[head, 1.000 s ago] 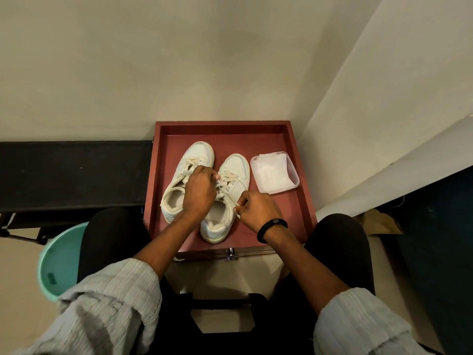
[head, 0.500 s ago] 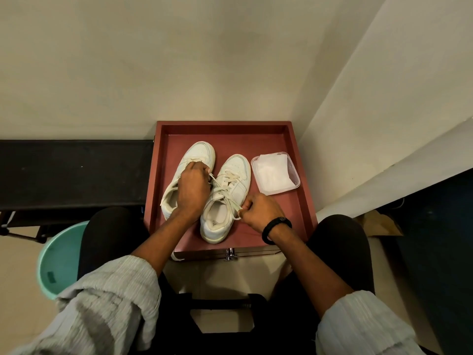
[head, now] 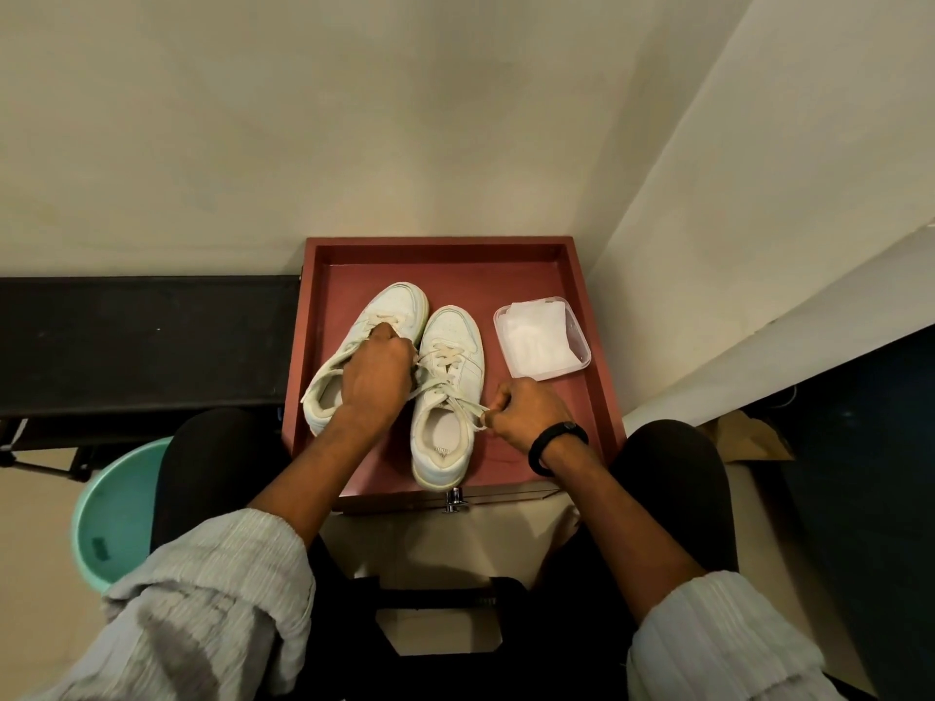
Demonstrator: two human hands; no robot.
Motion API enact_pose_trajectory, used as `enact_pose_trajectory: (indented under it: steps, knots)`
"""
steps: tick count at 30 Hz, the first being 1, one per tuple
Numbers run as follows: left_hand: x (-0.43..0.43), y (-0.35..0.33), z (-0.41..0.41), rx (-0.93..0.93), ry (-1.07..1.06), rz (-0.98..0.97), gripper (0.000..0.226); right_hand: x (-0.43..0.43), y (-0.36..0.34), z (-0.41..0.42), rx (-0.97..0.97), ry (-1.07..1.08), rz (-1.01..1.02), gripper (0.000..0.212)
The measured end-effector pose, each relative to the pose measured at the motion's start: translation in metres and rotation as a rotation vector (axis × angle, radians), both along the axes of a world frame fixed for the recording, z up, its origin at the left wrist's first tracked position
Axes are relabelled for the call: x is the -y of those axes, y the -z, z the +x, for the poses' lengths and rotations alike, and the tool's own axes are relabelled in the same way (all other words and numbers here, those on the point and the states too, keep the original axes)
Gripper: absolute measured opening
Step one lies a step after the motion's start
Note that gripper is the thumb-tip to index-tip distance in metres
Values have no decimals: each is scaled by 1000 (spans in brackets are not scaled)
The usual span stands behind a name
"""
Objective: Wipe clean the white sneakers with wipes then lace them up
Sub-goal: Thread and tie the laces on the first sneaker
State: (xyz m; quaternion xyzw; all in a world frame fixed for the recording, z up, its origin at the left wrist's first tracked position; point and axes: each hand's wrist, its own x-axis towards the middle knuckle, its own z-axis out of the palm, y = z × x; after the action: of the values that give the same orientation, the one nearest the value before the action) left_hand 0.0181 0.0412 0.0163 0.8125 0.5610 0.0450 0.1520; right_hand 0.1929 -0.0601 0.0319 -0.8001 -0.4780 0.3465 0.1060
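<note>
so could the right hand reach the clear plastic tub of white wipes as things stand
Probably yes: the clear plastic tub sits just beyond the right hand with nothing between, though the hand pinches a cream shoelace it must drop first.

Midfoot of left sneaker [head: 397, 308] beneath left hand [head: 374, 376]; sleeves [head: 212, 599] beyond bottom edge.

matt red wood tray [head: 602, 397], clear plastic tub [head: 582, 341] – cloth laces [head: 448, 384]

Left hand [head: 377, 376] and right hand [head: 526, 412] pinch sneaker [head: 452, 327] lace [head: 468, 404]
</note>
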Motion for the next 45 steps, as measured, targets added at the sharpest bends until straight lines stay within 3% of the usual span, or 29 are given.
enact_pose_trajectory:
  steps: [8, 11, 13, 16, 22, 25, 29, 34, 38, 45]
  knots:
    - [-6, -13, -7, 4, 88, -72, 21, -2, 5, 0, -12, -49, 17, 13]
    - [-6, -14, -14, -4, 114, -219, 34, -4, 2, -2, 45, -32, 128, 22]
    - [-1, -11, -14, 8, 128, -308, 57, -6, -1, -3, 84, -28, 198, 24]
    - [5, -8, -11, 15, 125, -312, 68, -7, -3, -6, 101, -19, 274, 25]
    - [1, -17, -16, 119, 98, -46, 25, -8, -2, -14, 116, -81, 421, 20]
    - [-1, -30, -10, 210, 165, 149, 13, -13, 1, -21, 93, -146, 493, 33]
    - [3, -37, 0, 281, 313, 241, 13, -24, 5, -38, -95, -101, 480, 42]
    - [2, -35, -4, 235, 265, 332, 19, -28, 3, -36, -623, 209, 419, 5]
    - [-1, -32, -14, 118, 202, 361, 27, -28, -4, -24, -774, 304, 392, 11]
    - [0, -32, -20, 183, 14, 333, 29, -28, -12, -10, -869, 298, 347, 8]
